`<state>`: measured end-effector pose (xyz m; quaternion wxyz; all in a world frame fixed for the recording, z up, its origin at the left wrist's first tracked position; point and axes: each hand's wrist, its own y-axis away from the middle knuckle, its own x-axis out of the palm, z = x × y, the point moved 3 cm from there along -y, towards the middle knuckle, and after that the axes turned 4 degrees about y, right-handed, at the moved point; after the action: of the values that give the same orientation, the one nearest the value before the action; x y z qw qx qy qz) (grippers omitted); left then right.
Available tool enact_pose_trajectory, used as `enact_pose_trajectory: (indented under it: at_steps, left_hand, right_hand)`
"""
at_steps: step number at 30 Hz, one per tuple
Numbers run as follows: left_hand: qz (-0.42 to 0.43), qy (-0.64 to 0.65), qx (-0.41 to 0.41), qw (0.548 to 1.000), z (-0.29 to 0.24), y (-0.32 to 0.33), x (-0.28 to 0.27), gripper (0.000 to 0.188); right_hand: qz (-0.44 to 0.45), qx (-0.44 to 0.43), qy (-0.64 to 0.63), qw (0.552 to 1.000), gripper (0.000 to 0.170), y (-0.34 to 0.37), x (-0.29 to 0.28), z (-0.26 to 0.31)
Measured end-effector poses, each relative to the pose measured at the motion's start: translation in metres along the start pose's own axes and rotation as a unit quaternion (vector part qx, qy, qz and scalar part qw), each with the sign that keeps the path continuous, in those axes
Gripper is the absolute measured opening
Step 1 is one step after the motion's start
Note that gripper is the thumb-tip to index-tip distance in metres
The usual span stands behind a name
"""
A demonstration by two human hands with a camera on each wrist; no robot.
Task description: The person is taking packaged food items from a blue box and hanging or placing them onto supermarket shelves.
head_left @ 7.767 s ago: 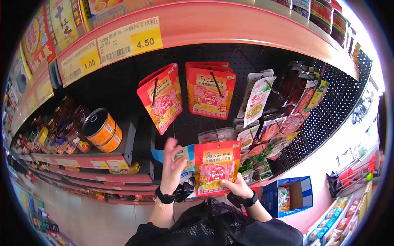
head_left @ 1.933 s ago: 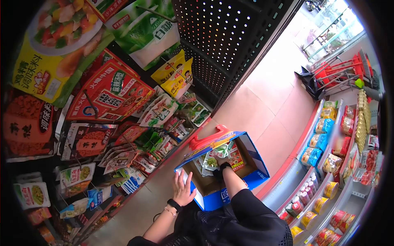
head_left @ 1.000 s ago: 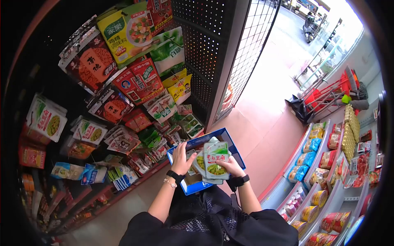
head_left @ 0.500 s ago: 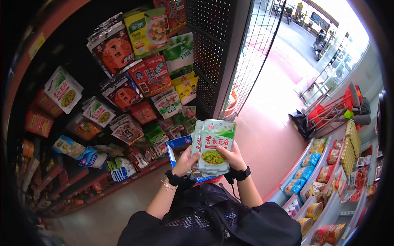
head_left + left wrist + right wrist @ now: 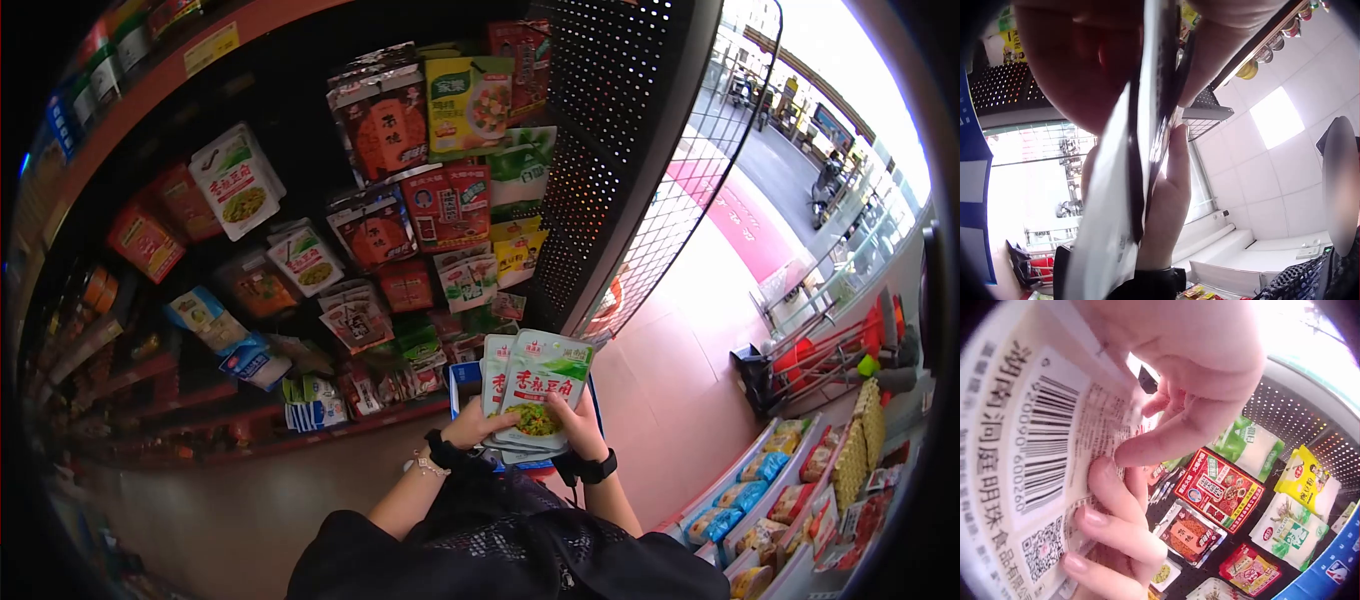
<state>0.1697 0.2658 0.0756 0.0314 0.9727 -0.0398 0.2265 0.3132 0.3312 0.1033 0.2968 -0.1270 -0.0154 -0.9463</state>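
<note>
Both hands hold a small stack of green-and-white food pouches [image 5: 545, 378] in front of the body. The left hand [image 5: 478, 424] grips the stack's lower left side, its thumb across the front. From the right, the right hand [image 5: 580, 425] pinches the front pouch with its thumb on the face. In the right wrist view, curled fingers [image 5: 1129, 531] press the barcoded back of a pouch [image 5: 1035, 444]. The left wrist view shows the pouches [image 5: 1110, 206] edge-on between the hands. Beneath them is the blue box [image 5: 463, 376], mostly covered.
A dark pegboard rack on the left carries hanging packets, including similar green-and-white pouches [image 5: 237, 182], red packets [image 5: 449, 207] and a yellow one [image 5: 467, 103]. A wire grid [image 5: 690, 190] stands at its end. Shelves of snack packs [image 5: 741, 496] and a red cart-like object [image 5: 800, 362] are at right.
The pouches came out of the box into both hands, and the left hand went from the box's edge to the stack. The view has turned toward the rack, which now sits further right.
</note>
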Motion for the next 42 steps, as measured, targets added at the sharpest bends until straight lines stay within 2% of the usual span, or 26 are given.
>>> enact_pose_trajectory:
  at_steps: [2,5,10,16,18,20,22,24,25,26,28,30,33,35,38,42]
  left_hand:
    - [-0.027,-0.044,-0.015,0.999,-0.003,0.002,-0.006,0.036]
    - [-0.072,-0.043,0.028,0.996,-0.020,0.018,-0.019,0.036]
    - [-0.088,-0.103,0.051,0.989,-0.024,0.031,-0.026,0.037]
    - [-0.159,-0.059,0.102,0.980,-0.036,0.053,-0.028,0.034]
    - [-0.171,-0.096,0.112,0.974,-0.042,0.057,-0.027,0.035]
    - [-0.214,-0.056,0.135,0.966,-0.042,0.067,-0.033,0.037]
    - [-0.223,-0.078,0.144,0.961,-0.046,0.067,-0.030,0.038]
    - [-0.254,-0.042,0.155,0.954,-0.050,0.069,-0.031,0.036]
    - [-0.257,-0.069,0.159,0.951,-0.053,0.070,-0.032,0.035]
    - [-0.256,-0.070,0.159,0.951,-0.054,0.070,-0.032,0.035]
    - [-0.270,-0.036,0.184,0.944,-0.056,0.071,-0.034,0.031]
    - [-0.281,-0.034,0.187,0.941,-0.057,0.070,-0.036,0.030]
    - [-0.298,-0.059,0.160,0.939,-0.045,0.072,-0.040,0.028]
    - [-0.278,-0.050,0.155,0.947,-0.039,0.070,-0.039,0.028]
    - [-0.227,-0.067,0.155,0.959,-0.038,0.067,-0.034,0.027]
    - [-0.169,-0.052,0.117,0.977,-0.040,0.071,-0.038,0.028]
  right_hand:
    - [0.000,-0.010,0.013,1.000,0.035,0.001,0.000,-0.006]
    - [0.051,0.018,0.029,0.998,0.025,-0.009,0.020,-0.005]
    - [0.065,0.040,0.038,0.996,0.022,-0.015,0.032,-0.015]
    - [0.104,0.070,0.033,0.992,0.023,-0.019,0.055,-0.018]
    - [0.117,0.057,0.039,0.991,0.024,-0.019,0.060,-0.010]
    - [0.137,0.065,0.062,0.987,0.024,-0.019,0.061,-0.011]
    - [0.121,0.050,0.034,0.991,0.025,-0.019,0.064,-0.006]
    - [0.125,0.013,0.076,0.989,0.024,-0.023,0.058,-0.008]
    - [0.095,0.054,0.105,0.988,0.023,-0.024,0.042,-0.002]
    - [0.039,0.036,0.037,0.998,0.021,-0.025,0.030,0.007]
    - [-0.004,0.006,0.005,1.000,0.022,-0.026,0.015,0.002]
    - [-0.058,-0.009,-0.094,0.994,0.023,-0.025,0.004,0.015]
    - [-0.044,0.012,-0.112,0.993,0.023,-0.026,0.003,0.007]
    - [-0.041,0.044,-0.122,0.991,0.025,-0.018,0.004,-0.007]
    - [0.046,0.062,-0.005,0.997,0.021,-0.013,0.022,-0.018]
    - [0.071,0.077,0.040,0.994,0.021,-0.002,0.050,-0.019]
